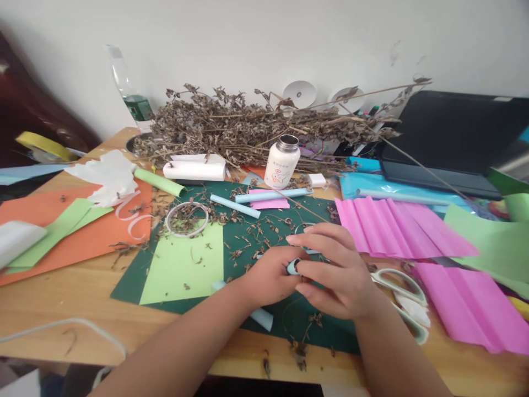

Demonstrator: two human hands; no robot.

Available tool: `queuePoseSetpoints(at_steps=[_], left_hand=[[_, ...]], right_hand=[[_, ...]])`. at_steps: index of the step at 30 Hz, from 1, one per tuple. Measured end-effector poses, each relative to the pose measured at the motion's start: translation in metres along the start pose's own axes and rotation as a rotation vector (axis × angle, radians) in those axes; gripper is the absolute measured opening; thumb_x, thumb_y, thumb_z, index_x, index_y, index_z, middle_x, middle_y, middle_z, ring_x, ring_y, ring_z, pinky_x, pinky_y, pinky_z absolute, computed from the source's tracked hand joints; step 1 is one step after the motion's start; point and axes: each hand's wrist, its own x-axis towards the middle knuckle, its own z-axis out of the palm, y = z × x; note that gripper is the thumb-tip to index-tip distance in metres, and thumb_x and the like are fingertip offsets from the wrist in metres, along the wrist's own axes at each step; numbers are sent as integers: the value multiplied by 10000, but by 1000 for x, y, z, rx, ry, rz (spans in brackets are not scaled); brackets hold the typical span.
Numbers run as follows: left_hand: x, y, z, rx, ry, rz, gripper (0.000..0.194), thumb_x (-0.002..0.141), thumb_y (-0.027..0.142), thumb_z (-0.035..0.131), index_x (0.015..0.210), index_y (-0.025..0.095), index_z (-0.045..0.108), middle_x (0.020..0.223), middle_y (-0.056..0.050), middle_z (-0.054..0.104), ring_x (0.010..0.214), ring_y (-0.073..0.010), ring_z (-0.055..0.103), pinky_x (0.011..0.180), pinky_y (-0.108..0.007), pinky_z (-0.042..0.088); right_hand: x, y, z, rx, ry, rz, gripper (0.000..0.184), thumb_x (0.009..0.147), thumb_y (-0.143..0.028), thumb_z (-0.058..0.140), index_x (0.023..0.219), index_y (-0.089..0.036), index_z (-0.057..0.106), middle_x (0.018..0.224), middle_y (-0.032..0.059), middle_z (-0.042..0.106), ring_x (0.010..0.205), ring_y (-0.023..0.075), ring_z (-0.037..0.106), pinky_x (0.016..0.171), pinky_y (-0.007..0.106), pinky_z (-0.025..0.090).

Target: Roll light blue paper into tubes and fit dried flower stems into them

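A small rolled blue paper tube [293, 267] stands in my left hand [273, 275], whose fingers are closed around it. Its rim shows at the top, and the inside looks dark. My right hand [343, 270] meets it from the right. The index finger and thumb close in at the tube's rim, and the other fingers are spread above. Both hands are over a dark green cutting mat [248, 237] strewn with dried leaf bits. Under my left wrist lies another blue paper roll [262, 318], partly covered. Scissors with pale handles [399, 286] rest beside my right wrist.
Dried plant stems [231, 127] pile up along the wall. A white bottle [283, 162] stands uncapped behind the mat. Pink crepe paper [405, 226] lies right, orange paper [91, 237] left. A tape ring [187, 219] sits on the mat near light green paper [182, 270].
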Motion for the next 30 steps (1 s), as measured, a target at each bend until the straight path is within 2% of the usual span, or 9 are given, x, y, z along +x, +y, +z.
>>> queuePoseSetpoints(at_steps=[5,8,11,16,22,26,30], left_hand=[[0,-3,1,-61,16,1,57,655,118,480,635,136,530,639,-6,565,628,-123,506,593,-232,415],[0,-4,2,-60,-20,57,67,665,129,483,690,131,546,704,-22,589,682,-141,528,631,-248,424],[0,-5,2,-36,-49,115,92,681,166,495,744,132,552,771,-39,599,754,-164,533,686,-274,424],[0,-4,2,11,0,44,55,674,169,503,633,136,519,610,0,540,604,-118,488,571,-224,396],[0,-4,2,7,7,86,73,687,177,474,683,135,534,694,-25,573,678,-137,507,649,-255,413],[0,-5,1,15,7,91,65,676,168,488,694,134,541,734,-21,583,706,-137,517,650,-244,407],[0,-6,1,14,8,80,50,660,156,496,665,127,535,663,-2,563,641,-118,502,597,-220,401]], right_hand=[[3,-2,-3,-32,-95,3,130,719,-310,500,660,-208,555,1115,42,543,1051,293,410,819,462,383],[5,-5,-1,-25,-117,0,205,744,-324,474,596,-194,533,1120,38,556,1075,296,407,814,476,382],[4,-7,0,-4,-53,-8,219,743,-324,476,573,-191,511,1089,40,568,1022,273,464,783,449,405],[1,-6,-1,84,130,2,108,748,-247,426,740,-202,524,987,69,551,903,223,511,741,403,452],[2,-6,-3,35,-14,-31,82,718,-246,485,732,-188,542,1033,70,541,960,249,473,759,415,433],[2,-5,-2,60,8,-34,104,727,-246,472,732,-174,547,1008,83,554,947,245,477,755,415,434],[1,-3,-1,79,10,-19,127,727,-261,474,742,-165,556,981,93,575,935,245,486,753,417,435]])
